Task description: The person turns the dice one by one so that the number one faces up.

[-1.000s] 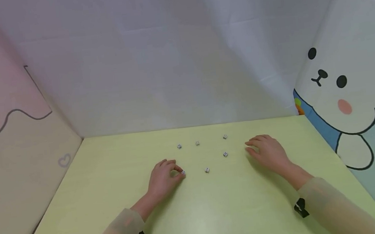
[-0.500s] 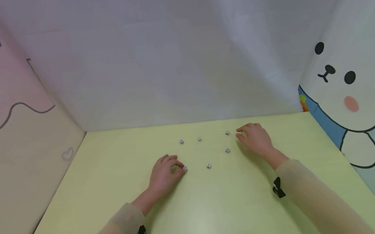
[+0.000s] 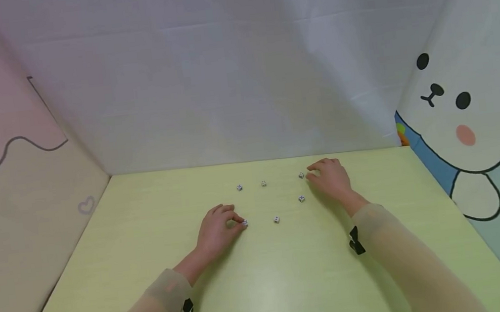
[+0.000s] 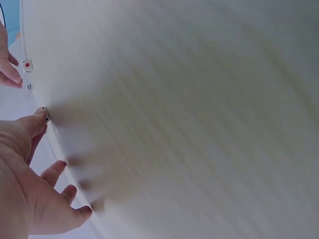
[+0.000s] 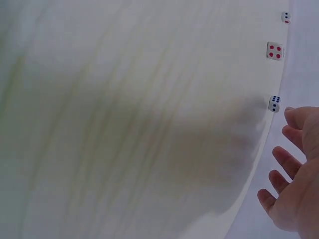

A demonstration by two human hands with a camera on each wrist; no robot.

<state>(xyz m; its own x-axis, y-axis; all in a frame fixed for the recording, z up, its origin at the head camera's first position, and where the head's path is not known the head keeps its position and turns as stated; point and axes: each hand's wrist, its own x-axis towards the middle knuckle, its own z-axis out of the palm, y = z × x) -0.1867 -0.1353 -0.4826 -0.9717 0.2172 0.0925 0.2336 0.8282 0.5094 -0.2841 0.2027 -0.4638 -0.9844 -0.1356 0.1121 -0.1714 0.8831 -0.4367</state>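
Note:
On the pale yellow table [image 3: 264, 286], my left hand [image 3: 218, 233] pinches a small white die [image 3: 245, 223] between thumb and index finger. The left wrist view shows the same die [image 4: 47, 115] at the thumb tip, the other fingers spread apart. My right hand [image 3: 331, 180] is at the far right of the dice, its thumb and fingers parted. Just left of its fingertips sits a die [image 3: 301, 175]; in the right wrist view a small gap separates that die [image 5: 274, 103] from the right hand [image 5: 294, 174].
Other dice lie around: a front die [image 3: 276, 220], a right die [image 3: 302, 199], and two at the back, a left one [image 3: 239, 187] and a middle one [image 3: 264, 183]. A white back wall [image 3: 224, 87] and cartoon-printed side panels [image 3: 469, 112] enclose the table.
My right hand has moved left and away from me, coming close to the far right die. The left hand stays at its die. The head view has shifted slightly.

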